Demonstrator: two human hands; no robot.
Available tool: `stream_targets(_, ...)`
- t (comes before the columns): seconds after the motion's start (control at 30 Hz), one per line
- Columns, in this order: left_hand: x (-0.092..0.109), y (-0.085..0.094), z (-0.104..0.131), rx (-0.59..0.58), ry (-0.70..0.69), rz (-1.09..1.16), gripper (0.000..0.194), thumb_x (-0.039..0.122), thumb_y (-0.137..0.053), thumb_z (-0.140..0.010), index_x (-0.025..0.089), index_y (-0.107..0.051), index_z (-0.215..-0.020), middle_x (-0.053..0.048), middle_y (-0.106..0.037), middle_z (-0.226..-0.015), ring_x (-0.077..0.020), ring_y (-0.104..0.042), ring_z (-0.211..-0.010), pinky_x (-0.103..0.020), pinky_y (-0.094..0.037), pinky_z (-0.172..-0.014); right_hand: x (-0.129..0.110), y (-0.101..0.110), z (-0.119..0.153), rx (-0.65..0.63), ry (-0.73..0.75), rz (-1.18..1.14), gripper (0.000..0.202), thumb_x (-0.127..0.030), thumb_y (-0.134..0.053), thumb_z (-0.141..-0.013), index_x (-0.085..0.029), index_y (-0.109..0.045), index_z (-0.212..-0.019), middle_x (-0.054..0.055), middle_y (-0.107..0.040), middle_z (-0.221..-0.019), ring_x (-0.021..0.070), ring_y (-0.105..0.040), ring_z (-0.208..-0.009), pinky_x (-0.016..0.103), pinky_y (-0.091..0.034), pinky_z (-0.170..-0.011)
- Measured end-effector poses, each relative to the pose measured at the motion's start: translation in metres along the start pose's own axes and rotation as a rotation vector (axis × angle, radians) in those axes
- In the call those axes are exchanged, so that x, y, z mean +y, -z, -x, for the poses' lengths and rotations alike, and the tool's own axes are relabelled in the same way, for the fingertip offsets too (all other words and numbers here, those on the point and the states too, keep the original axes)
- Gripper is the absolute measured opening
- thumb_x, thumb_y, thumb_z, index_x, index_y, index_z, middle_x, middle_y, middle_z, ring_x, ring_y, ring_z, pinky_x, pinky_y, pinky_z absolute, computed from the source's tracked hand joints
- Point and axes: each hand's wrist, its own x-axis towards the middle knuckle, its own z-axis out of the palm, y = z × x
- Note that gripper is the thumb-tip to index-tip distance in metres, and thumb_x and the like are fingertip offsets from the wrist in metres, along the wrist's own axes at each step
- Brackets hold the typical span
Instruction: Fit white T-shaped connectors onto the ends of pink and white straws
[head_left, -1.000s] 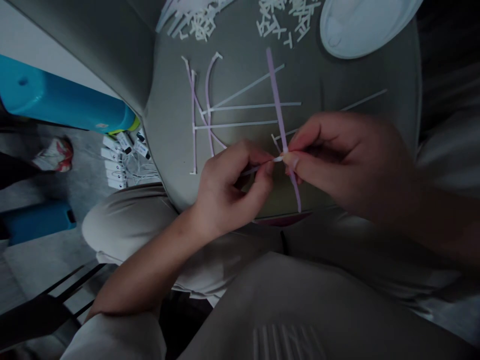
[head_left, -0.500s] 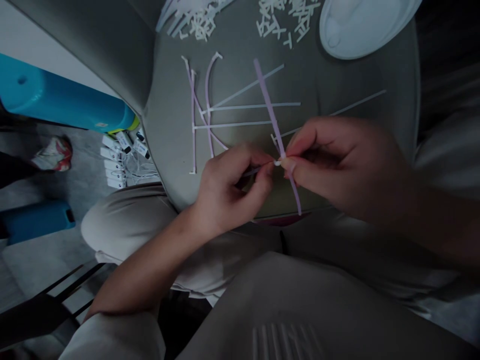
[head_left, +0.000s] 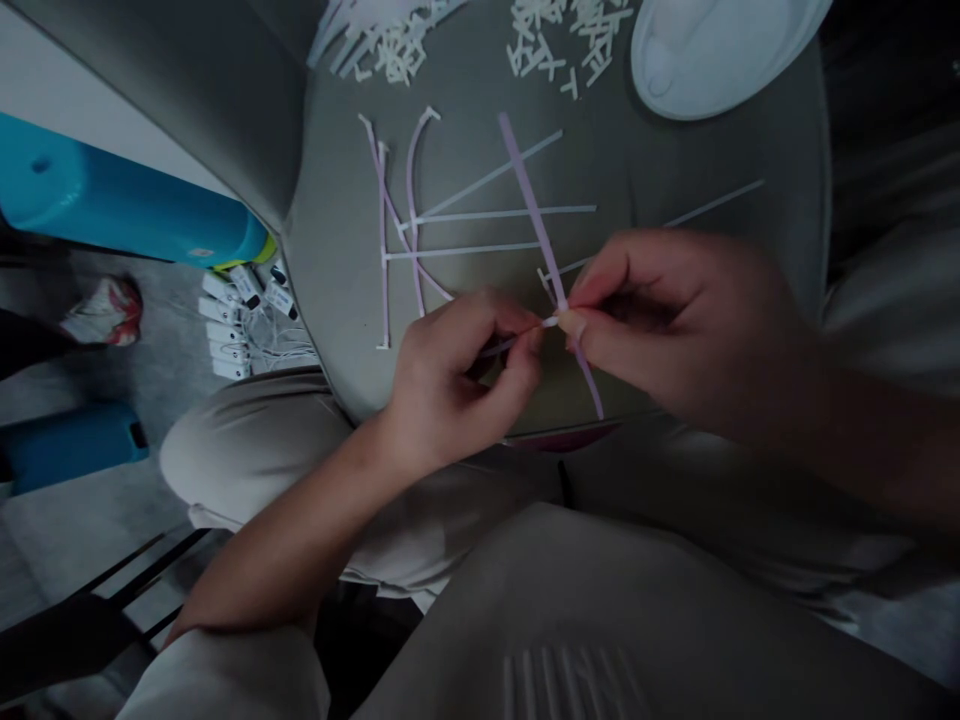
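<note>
My left hand [head_left: 465, 375] pinches a thin purple tube beside a small white connector [head_left: 550, 322]. My right hand [head_left: 682, 330] pinches a longer purple tube [head_left: 531, 205] where it meets that connector, and the two hands' fingertips nearly touch. This longer tube slants from upper left to lower right past the right fingertips. Left of it on the grey seat [head_left: 337, 260] lie purple tubes with white end connectors [head_left: 384, 300], joined to pale straight tubes [head_left: 510, 212]. Another pale tube [head_left: 712, 203] lies partly behind my right hand.
Loose white connectors [head_left: 536, 45] and a bundle of pale tubes [head_left: 341, 35] lie at the far side, beside a white oval dish [head_left: 694, 95]. White devices with cables [head_left: 229, 335] and a blue case [head_left: 127, 190] are at the left. A person's shoe [head_left: 109, 310] is on the floor.
The hands remain pinched at the joint, with the left fingertips slightly farther from the right ones and more of the white connector showing. The whole view has shifted slightly.
</note>
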Motion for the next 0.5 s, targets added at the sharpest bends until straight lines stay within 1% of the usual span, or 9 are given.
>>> stream_targets(0.27,0.0003,0.0016,-0.0006,-0.015,-0.011,0.005,0.014,0.016,-0.062,-0.094,0.021,-0.058,-0.082,0.005,-0.059,-0.064,-0.0064,-0.049,-0.052,-0.022,-0.038,-0.05,-0.0009,-0.0001,-0.0003,-0.017,-0.015,-0.022,0.015,-0.013,-0.064,-0.075,-0.021,-0.057,-0.064,-0.01,-0.053,-0.059,0.0031,-0.041,-0.051,0.018,-0.027,-0.044)
stream_targets(0.4,0.0007,0.0021,-0.0005,-0.023,-0.026,0.013,0.013,0.013,-0.062,-0.092,0.02,-0.058,-0.082,0.004,-0.064,-0.069,-0.0068,-0.055,-0.058,-0.02,-0.041,-0.052,-0.0005,-0.0011,0.0033,-0.026,-0.026,-0.037,0.012,-0.017,-0.063,-0.075,-0.022,-0.057,-0.066,-0.009,-0.054,-0.06,0.0048,-0.042,-0.052,0.019,-0.028,-0.045)
stream_targets(0.5,0.001,0.002,0.0001,-0.021,-0.027,0.025,0.013,0.014,-0.063,-0.093,0.02,-0.058,-0.083,0.004,-0.064,-0.068,-0.0067,-0.055,-0.057,-0.02,-0.041,-0.051,0.0003,-0.0014,0.0055,-0.035,-0.018,-0.029,0.012,-0.019,-0.063,-0.076,-0.022,-0.057,-0.067,-0.008,-0.054,-0.061,0.0059,-0.044,-0.053,0.02,-0.031,-0.046)
